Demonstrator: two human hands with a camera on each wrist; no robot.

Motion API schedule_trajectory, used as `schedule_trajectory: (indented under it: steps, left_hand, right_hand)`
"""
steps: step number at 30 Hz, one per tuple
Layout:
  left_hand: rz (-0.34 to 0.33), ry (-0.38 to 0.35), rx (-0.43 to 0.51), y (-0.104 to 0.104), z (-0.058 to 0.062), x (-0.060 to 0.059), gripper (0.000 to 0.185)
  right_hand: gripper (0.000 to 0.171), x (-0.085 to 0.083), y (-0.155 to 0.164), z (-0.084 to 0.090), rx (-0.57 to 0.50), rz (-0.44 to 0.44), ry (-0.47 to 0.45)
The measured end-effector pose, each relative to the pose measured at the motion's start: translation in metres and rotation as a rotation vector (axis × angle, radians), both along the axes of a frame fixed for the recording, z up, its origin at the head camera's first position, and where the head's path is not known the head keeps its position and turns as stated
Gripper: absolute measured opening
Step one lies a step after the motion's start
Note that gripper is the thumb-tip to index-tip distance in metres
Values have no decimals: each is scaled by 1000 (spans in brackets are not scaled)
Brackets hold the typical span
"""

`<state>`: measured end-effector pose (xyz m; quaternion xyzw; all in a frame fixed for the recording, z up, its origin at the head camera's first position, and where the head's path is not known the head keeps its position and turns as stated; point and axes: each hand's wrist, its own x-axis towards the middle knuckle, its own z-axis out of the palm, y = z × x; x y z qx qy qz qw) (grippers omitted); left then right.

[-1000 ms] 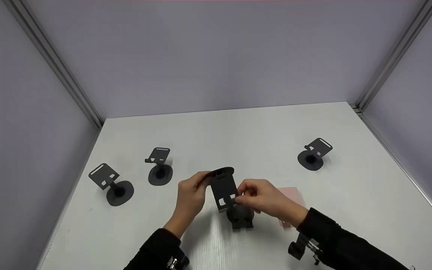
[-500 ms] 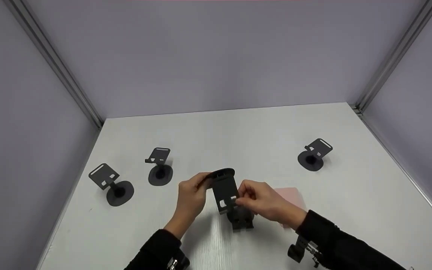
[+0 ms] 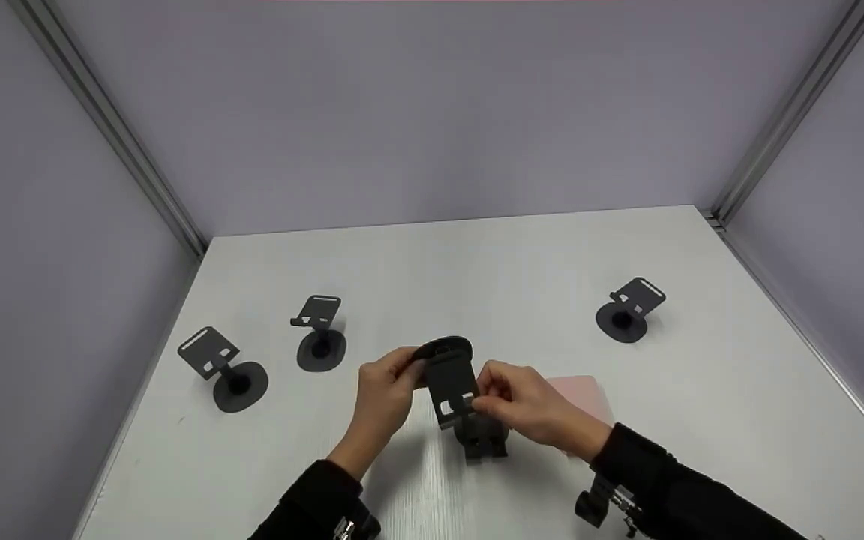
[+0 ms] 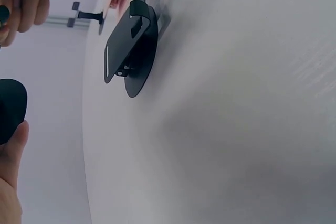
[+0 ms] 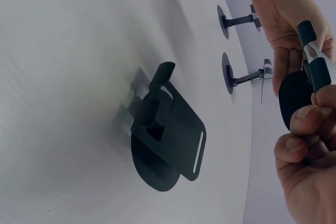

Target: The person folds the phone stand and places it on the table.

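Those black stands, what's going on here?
A person's left hand grips the rounded base of a black stand with a slotted plate, raised above the white tabletop, while the right hand pinches it near the plate's edge. A matching folded stand rests below; three unfolded stands are farther back, and a partly hidden pink rectangular object lies nearby.

Hands [image 5: 312, 174] gripping stand [image 5: 294, 100], folded stand [image 5: 181, 132] nearby
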<state>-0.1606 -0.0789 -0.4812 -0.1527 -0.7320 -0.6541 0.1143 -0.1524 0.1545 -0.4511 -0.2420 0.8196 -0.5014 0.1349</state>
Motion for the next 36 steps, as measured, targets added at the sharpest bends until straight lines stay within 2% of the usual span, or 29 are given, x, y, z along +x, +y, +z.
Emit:
schedule_trajectory:
  steps: [11, 17, 21, 32, 36]
  left_hand:
    - [-48, -135, 76, 1, 3, 1, 16]
    - [-35, -163, 48, 0, 5, 3, 22]
    - [-43, -181, 66, 0, 6, 4, 20]
    - [-56, -297, 106, 1, 8, 5, 21]
    - [-83, -347, 142, 2, 9, 6, 22]
  right_hand:
    - [17, 1, -2, -3, 34, -29, 94]
    - [14, 0, -3, -6, 52, -32, 126]
    - [14, -1, -3, -9, 59, -26, 157]
    - [18, -1, -4, -15, 63, -29, 293]
    - [19, -1, -4, -16, 63, -38, 326]
